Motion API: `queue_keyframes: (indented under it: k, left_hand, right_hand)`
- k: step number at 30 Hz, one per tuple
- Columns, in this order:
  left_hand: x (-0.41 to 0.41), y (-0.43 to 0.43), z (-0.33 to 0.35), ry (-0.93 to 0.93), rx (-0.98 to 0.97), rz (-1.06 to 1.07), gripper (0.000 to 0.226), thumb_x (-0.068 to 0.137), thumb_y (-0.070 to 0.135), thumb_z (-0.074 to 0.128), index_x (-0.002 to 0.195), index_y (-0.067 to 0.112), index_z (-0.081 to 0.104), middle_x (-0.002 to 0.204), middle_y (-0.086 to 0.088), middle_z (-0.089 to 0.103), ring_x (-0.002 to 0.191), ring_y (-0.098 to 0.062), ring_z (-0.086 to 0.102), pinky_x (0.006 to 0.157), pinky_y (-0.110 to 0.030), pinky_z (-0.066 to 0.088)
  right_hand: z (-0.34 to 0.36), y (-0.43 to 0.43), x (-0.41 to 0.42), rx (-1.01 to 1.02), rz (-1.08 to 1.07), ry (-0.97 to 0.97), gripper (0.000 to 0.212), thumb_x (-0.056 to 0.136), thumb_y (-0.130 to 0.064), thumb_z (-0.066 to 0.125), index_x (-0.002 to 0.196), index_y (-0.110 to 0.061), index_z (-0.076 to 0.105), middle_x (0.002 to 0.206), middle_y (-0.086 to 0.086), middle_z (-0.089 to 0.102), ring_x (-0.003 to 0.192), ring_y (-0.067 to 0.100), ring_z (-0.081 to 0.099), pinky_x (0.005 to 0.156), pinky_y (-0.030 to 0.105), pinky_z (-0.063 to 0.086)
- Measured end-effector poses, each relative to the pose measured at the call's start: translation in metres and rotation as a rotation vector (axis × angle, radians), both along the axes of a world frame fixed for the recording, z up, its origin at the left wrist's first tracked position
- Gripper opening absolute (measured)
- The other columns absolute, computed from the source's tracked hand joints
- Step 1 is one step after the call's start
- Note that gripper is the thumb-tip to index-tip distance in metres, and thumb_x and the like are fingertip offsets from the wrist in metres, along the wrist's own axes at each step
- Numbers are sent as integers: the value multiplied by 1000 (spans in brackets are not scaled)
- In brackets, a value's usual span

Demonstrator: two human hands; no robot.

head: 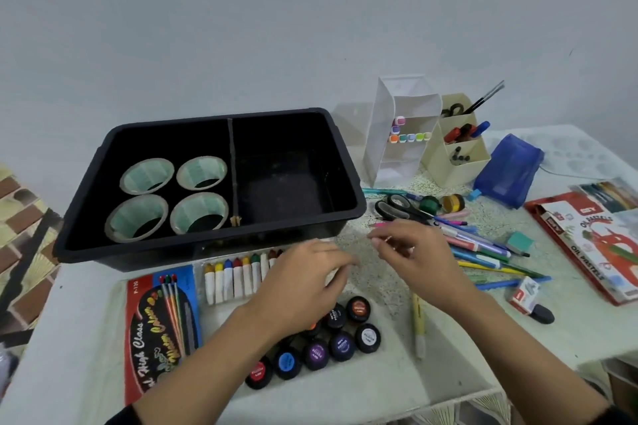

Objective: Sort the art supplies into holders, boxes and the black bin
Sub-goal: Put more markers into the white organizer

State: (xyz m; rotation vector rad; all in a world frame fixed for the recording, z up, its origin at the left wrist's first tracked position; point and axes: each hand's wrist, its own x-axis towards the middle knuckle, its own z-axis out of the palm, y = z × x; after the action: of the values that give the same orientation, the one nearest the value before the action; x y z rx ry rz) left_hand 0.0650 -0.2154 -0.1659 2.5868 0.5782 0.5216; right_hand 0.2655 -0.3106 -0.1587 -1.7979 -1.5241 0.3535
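Head view, stock as found.

Sorted:
- black bin (207,248), left compartment: four tape rolls (148,176); right compartment holds nothing I can make out
- white holder (383,121): coloured-cap markers (411,137)
- cream holder (459,166): brushes, scissors, a few markers

Unsorted, on the surface (397,386):
- paint tubes (234,278) in an open tray just in front of the bin, with the watercolour box lid (162,331) beside it
- poster colour pots (341,345), clustered near the front
- loose pens (483,252) in a heap at right, with black-handled scissors (397,209) behind
- oil pastels box (587,238) at far right

Hands:
- left hand (303,283): over the right end of the tube row, fingers curled; blur hides whether it holds anything
- right hand (414,255): just beside it, fingertips drawn together; cannot tell if they pinch something

Judgement: early stage, with most supplies left to place.
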Motion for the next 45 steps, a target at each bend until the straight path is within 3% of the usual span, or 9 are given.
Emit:
queue_keyframes:
  k: [6, 12, 18, 26, 32, 35, 38, 42, 45]
  left_hand:
    - [72, -23, 4, 147, 30, -28, 27, 100, 36, 52, 125, 34, 64, 112, 9, 65, 107, -15, 57, 93, -38, 48]
    - [126, -43, -4, 485, 134, -12, 46, 103, 31, 47, 147, 45, 42, 143, 5, 42, 133, -21, 36, 109, -42, 33]
    - [137, -62, -14, 489, 142, 99, 38, 102, 40, 50, 139, 38, 52, 150, 5, 38, 135, -20, 38, 110, -42, 33]
    - [149, -56, -15, 409, 67, 67, 28, 94, 19, 53, 121, 22, 59, 130, 2, 56, 111, -19, 53, 93, -41, 48]
    - [148, -52, -15, 255, 73, 90, 15, 98, 19, 62, 112, 18, 66, 113, 1, 60, 100, -17, 53, 81, -38, 51]
    - [145, -47, -13, 240, 209, 60, 11, 95, 20, 68, 105, 18, 70, 102, 1, 66, 91, -22, 57, 67, -38, 51]
    - [142, -39, -6, 228, 252, 62, 18, 100, 28, 59, 112, 19, 69, 103, 2, 64, 94, -19, 52, 74, -36, 50]
    - [141, -37, 23, 106, 119, 161, 24, 106, 34, 46, 121, 25, 63, 107, 14, 51, 99, -4, 45, 85, -21, 41]
    - [140, -35, 52, -93, -10, 293, 16, 102, 32, 56, 113, 27, 66, 101, 17, 53, 89, -3, 54, 75, -12, 41]
  right_hand:
    - [-6, -27, 81, 62, -141, -158, 11, 89, -9, 71, 94, -18, 76, 88, -9, 71, 76, 0, 59, 69, 5, 39]
    - [-28, -47, 142, -99, 69, -414, 27, 86, -20, 73, 113, -22, 73, 111, -4, 69, 102, 21, 59, 84, 42, 53]
    - [-36, -48, 157, -144, 200, -469, 31, 87, -20, 72, 118, -25, 71, 106, -4, 65, 98, 24, 60, 78, 42, 52]
    - [-22, -39, 161, -148, 264, -391, 21, 97, -24, 61, 115, -23, 72, 102, -6, 62, 85, 11, 58, 74, 26, 53]
    - [-18, -34, 163, -44, 209, -111, 18, 96, -14, 63, 109, -24, 71, 99, -17, 59, 77, 0, 54, 68, 12, 44]
    - [-9, -29, 162, 47, 219, -1, 15, 94, -7, 65, 100, -19, 71, 97, -14, 60, 87, 2, 58, 71, 10, 43]
    - [4, -25, 158, 123, 179, 160, 12, 91, -5, 70, 90, -17, 70, 87, -10, 68, 81, 0, 65, 67, 11, 47]
    - [21, -16, 160, 240, 109, 280, 11, 90, -14, 74, 89, -23, 68, 84, -13, 70, 81, 11, 71, 68, 38, 60]
    - [38, -11, 162, 368, 52, 254, 23, 90, -11, 72, 94, -33, 68, 93, -17, 66, 89, 9, 65, 74, 23, 57]
